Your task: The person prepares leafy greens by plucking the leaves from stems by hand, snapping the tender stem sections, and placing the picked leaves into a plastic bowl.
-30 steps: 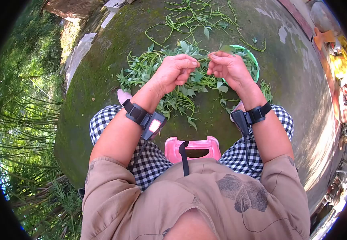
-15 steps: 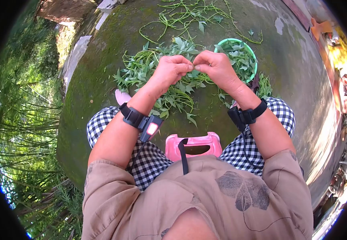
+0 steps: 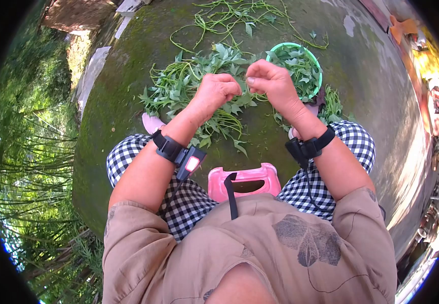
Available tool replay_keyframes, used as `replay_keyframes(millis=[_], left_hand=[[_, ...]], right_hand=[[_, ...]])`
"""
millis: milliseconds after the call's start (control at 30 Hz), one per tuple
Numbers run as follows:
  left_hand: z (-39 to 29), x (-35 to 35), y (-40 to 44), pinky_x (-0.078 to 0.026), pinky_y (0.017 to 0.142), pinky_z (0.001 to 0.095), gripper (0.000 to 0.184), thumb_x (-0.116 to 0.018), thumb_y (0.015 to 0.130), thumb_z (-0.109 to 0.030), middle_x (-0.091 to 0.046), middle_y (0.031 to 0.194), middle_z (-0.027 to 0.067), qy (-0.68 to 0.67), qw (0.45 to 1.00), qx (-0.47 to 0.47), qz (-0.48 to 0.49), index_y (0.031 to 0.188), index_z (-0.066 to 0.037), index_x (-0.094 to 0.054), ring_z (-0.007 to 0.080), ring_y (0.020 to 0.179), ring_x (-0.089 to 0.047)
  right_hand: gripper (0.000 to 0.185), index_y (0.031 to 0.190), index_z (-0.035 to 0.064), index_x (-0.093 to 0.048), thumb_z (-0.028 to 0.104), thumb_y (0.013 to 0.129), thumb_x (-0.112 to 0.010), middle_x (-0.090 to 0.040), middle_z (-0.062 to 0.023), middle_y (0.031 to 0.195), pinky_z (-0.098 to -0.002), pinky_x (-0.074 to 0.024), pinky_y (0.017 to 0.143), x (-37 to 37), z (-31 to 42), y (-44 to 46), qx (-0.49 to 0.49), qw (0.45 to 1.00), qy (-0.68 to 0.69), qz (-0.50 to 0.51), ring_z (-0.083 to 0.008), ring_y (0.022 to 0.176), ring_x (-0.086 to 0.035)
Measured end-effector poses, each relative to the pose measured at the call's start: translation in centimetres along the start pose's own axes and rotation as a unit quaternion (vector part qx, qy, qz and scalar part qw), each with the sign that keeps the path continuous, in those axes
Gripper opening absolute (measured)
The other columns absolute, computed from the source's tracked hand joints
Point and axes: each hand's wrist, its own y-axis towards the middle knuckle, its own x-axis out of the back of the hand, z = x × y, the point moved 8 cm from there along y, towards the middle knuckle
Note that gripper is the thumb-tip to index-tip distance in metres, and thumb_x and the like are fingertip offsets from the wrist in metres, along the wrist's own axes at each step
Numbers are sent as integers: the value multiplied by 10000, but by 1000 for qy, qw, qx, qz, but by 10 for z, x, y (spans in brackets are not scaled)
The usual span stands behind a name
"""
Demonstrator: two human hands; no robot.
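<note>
My left hand (image 3: 217, 90) is closed in a pinch above a pile of leafy green vines (image 3: 176, 83) on the ground. What its fingertips hold is too small to make out. Slightly to the right, my right hand (image 3: 272, 85) is also closed, thumb against the curled fingers, and a thin bit of green shows by its fingertips. A small gap separates the two hands. Just beyond my right hand stands a round basket with a green rim (image 3: 320, 76), filled with loose green leaves (image 3: 300, 63).
Bare, tangled stems (image 3: 219, 23) lie on the mossy concrete (image 3: 123, 91) at the far side. A small bunch of greens (image 3: 332, 106) rests beside my right knee. Between my legs is a pink plastic stool (image 3: 217, 185). Plants (image 3: 37, 152) grow along the left.
My hands have drawn apart from where their fingertips met. The right hand has risen a little and turned, while the left has shifted only slightly.
</note>
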Motion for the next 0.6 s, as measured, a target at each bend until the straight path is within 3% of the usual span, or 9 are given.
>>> replay_keyframes(millis=[167, 300, 333, 467, 533, 600], left_hand=[[18, 3, 4, -255, 393, 214, 90, -622, 786, -82, -489, 573, -35, 1, 999, 34, -6, 756, -16, -675, 33, 435, -364], [32, 7, 2, -242, 378, 215, 98, -616, 782, -64, -478, 566, -30, -13, 995, 102, -20, 720, 0, -657, 42, 407, -359], [34, 7, 1, -251, 377, 230, 96, -601, 798, -89, -508, 601, -14, -28, 991, 128, -6, 770, -7, -642, 58, 405, -359], [60, 1, 12, -295, 402, 262, 108, -547, 861, -149, -566, 712, 29, -309, 935, 160, 64, 903, -53, -573, 102, 460, -401], [54, 0, 13, -301, 408, 258, 109, -535, 882, -157, -571, 731, 41, -372, 914, 157, 26, 921, -58, -560, 112, 494, -427], [50, 0, 15, -317, 420, 262, 123, -500, 915, -176, -585, 791, 73, -422, 895, 144, 28, 961, -69, -539, 141, 559, -467]], right_hand=[[19, 887, 68, -614, 71, 870, -622, -627, 12, 732, -182, -427, 536, 61, 14, 4, -6, 995, 6, -99, -62, 612, -586], [28, 909, 65, -619, 77, 883, -617, -647, -9, 742, -195, -434, 521, 116, 22, -5, -8, 978, -4, -208, -76, 612, -602], [30, 913, 63, -619, 75, 886, -611, -649, -13, 746, -196, -434, 518, 129, 20, -8, -13, 973, -8, -231, -76, 612, -602], [178, 987, 28, -628, 67, 821, -676, -659, -48, 775, -235, -472, 541, 180, 2, -16, -26, 933, -109, -343, -111, 621, -607], [300, 1032, 1, -628, 66, 756, -727, -654, -69, 776, -281, -496, 574, 192, -2, -20, -28, 894, -203, -399, -130, 625, -605], [277, 1014, 0, -638, 72, 759, -722, -650, -71, 774, -287, -496, 582, 181, -13, -15, -51, 909, -217, -352, -126, 622, -603]])
